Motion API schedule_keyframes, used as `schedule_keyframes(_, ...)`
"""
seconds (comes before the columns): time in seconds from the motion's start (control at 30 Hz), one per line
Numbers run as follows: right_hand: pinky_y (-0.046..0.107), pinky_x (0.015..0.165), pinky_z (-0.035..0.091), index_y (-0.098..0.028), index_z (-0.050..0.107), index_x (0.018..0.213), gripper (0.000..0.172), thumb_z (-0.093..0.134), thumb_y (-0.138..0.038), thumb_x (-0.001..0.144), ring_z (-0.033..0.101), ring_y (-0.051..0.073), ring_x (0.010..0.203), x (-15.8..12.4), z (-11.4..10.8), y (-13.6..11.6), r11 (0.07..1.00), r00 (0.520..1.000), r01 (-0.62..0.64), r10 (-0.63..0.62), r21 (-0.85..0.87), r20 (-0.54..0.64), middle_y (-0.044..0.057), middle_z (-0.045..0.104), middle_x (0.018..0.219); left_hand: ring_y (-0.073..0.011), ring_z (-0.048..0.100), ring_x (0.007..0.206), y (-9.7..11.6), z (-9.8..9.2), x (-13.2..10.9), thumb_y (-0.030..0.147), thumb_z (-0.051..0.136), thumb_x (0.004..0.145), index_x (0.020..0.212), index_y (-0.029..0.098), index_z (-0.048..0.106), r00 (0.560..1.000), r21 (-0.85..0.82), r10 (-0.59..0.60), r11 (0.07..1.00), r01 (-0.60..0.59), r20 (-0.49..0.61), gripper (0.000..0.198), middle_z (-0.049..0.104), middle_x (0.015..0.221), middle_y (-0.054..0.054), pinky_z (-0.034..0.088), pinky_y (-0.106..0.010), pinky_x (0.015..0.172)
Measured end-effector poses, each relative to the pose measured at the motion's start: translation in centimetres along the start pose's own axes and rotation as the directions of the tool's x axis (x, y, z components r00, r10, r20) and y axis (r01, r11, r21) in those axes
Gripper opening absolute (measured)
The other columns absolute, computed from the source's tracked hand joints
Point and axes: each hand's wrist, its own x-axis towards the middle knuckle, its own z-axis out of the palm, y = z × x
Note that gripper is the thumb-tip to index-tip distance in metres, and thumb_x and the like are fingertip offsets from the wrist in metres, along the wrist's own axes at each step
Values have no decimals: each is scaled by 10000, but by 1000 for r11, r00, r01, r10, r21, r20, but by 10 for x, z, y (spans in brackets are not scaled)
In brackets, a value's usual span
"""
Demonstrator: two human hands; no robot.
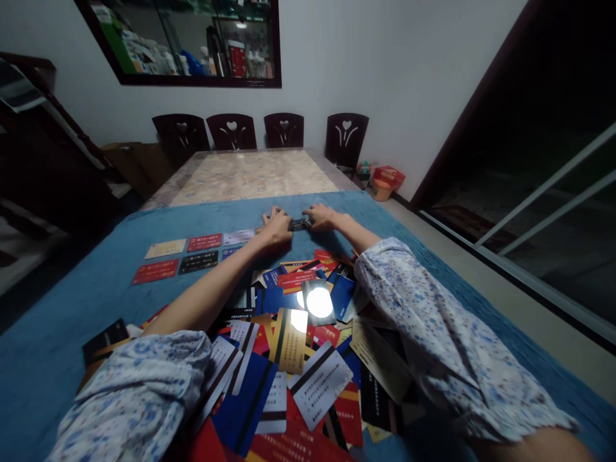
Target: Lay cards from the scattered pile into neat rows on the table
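Both my arms stretch forward over a blue cloth [120, 256]. Between my left hand [278, 228] and my right hand [321, 217] lies a dark card [299, 224], low over the cloth, with the fingers of both hands bent at its two ends. Left of my left wrist, cards lie in two rows: a cream card [166, 248], a red card [205, 242], a pale purple card [239, 237], another red card [154, 271], a black card [198, 262] and a blue card [231, 253] partly behind my forearm. Under my forearms spreads a heap of mixed cards [291, 340].
The bare patterned tabletop [250, 172] continues beyond the cloth. Several dark chairs [283, 130] stand at its far end. A red bag over an orange bucket [384, 186] sits on the floor at the right, near a dark glass door [539, 179]. A cardboard box [139, 167] is at the left.
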Motion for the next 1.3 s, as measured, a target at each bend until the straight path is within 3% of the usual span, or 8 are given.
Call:
schedule_keyframes(0.27, 515, 948, 463, -260, 563, 1415, 563, 593, -259, 853, 450, 369, 1266, -29, -6, -5, 999, 998, 46, -46, -12, -50, 163, 536, 1385, -384, 336, 1371, 4, -3, -25, 210, 554, 793, 1171, 216, 711, 997, -50, 35, 998, -39, -69, 409, 603, 1296, -135, 326, -601, 1040)
schedule_keyframes(0.63, 424, 905, 433, -258, 582, 1384, 494, 594, -267, 890, 453, 315, 1192, -84, -6, -15, 995, 990, 102, -101, 5, -101, 134, 569, 1334, -397, 339, 1371, 16, -6, -69, 238, 572, 813, 1219, 214, 695, 993, -101, 78, 991, -86, -86, 426, 601, 1326, -121, 335, -606, 1046)
schedule_keyframes(1.03, 408, 864, 394, -240, 688, 1247, 349, 573, -332, 930, 451, 312, 1157, -148, 7, -9, 978, 971, 173, -149, 116, -186, 134, 621, 1287, -387, 338, 1351, 58, -15, -108, 225, 544, 854, 1204, 208, 701, 980, -128, 188, 973, -194, -60, 384, 581, 1344, -136, 352, -623, 1030)
schedule_keyframes(1.3, 449, 928, 390, -225, 716, 1206, 322, 521, -289, 958, 477, 283, 1089, -187, 29, -5, 944, 922, 283, -218, 172, -319, 117, 670, 1240, -380, 324, 1354, 86, -16, -125, 195, 538, 861, 1235, 246, 673, 963, -133, 267, 954, -270, -43, 400, 585, 1337, -117, 343, -639, 1020)
